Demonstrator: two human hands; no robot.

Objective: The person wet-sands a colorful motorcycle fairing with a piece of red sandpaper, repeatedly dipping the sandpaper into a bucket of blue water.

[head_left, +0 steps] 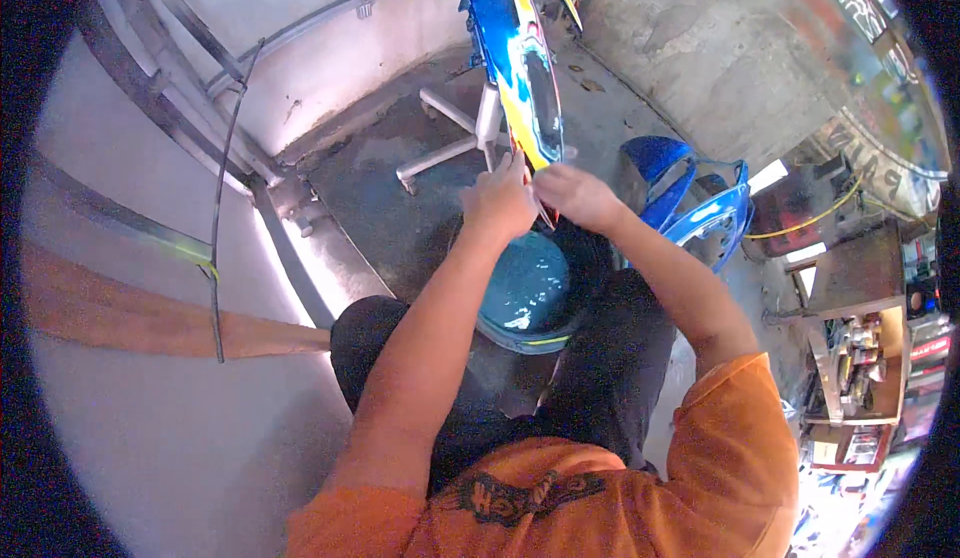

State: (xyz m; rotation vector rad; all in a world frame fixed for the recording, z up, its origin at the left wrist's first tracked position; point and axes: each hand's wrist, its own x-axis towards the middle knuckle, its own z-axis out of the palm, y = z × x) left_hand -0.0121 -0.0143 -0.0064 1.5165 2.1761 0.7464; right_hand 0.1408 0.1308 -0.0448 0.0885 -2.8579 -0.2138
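A long glossy panel (497, 33) in blue, yellow and white, looking like a motorcycle fairing, stands upright in front of me. Its narrow lower end tapers to a point between my hands. My left hand (501, 201) grips that end from the left, fingers closed along its edge. On the other side my right hand (578, 198) is curled against the panel's right edge, slightly smeared by motion. Whatever its fingers hold is hidden. Just below both hands, between my knees, sits a round tub (535, 346) of bluish water (524, 280).
Blue glossy body panels (690, 193) lie on the floor to the right. A pale stand with splayed legs (440, 158) is beyond the tub. Metal bars (160, 98) and a wooden beam (180, 323) are at the left. A cluttered shelf (860, 368) stands far right.
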